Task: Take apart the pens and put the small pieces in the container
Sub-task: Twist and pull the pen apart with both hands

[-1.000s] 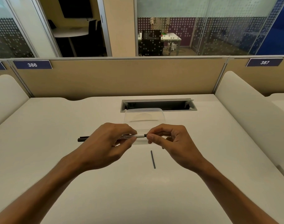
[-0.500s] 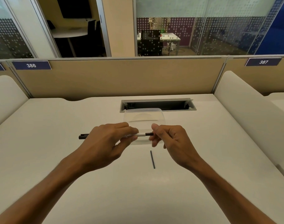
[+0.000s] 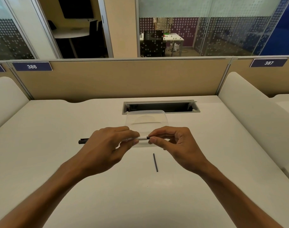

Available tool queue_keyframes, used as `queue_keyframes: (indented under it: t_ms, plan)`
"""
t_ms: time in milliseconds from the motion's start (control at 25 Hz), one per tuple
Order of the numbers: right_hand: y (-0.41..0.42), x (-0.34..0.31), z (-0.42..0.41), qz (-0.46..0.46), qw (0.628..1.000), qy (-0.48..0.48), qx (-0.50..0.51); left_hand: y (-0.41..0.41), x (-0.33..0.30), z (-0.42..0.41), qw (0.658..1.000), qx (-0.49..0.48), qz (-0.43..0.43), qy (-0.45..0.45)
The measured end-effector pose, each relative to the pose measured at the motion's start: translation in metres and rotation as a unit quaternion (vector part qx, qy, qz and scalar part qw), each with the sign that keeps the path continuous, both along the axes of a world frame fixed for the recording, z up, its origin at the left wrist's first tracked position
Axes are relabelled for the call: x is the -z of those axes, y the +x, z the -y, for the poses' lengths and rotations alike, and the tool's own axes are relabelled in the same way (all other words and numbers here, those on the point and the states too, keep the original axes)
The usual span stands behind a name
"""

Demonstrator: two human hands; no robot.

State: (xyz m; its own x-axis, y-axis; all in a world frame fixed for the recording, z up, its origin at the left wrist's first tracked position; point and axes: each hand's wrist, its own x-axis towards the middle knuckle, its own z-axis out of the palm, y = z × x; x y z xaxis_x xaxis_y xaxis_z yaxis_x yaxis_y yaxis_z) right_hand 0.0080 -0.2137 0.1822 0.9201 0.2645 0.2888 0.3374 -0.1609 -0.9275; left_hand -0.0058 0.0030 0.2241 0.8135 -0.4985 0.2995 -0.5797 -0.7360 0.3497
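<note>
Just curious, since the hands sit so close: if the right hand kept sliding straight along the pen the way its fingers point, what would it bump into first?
Most likely the left hand, gripping the same pen a short way along.

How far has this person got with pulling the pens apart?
Early on, it seems. One thin dark piece already lies loose on the desk, not yet in the clear container, where I can make out no pieces. In hand: the left hand grips a pen while the right hand pinches its dark end. Left to do: free that end and put the pieces in the container.
</note>
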Motion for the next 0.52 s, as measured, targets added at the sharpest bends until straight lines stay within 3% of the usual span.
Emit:
queue_keyframes:
  t_ms: [360, 520]
  plan:
    - [0.0040, 0.0051, -0.0040, 0.012, 0.997, -0.038, 0.072, -0.0005, 0.0003, 0.0007, 1.000, 0.003, -0.002, -0.002]
    - [0.0034, 0.0043, -0.0048, -0.007, 0.999, -0.026, 0.025, 0.0000, 0.0009, 0.0004, 1.000, 0.003, -0.003, -0.004]
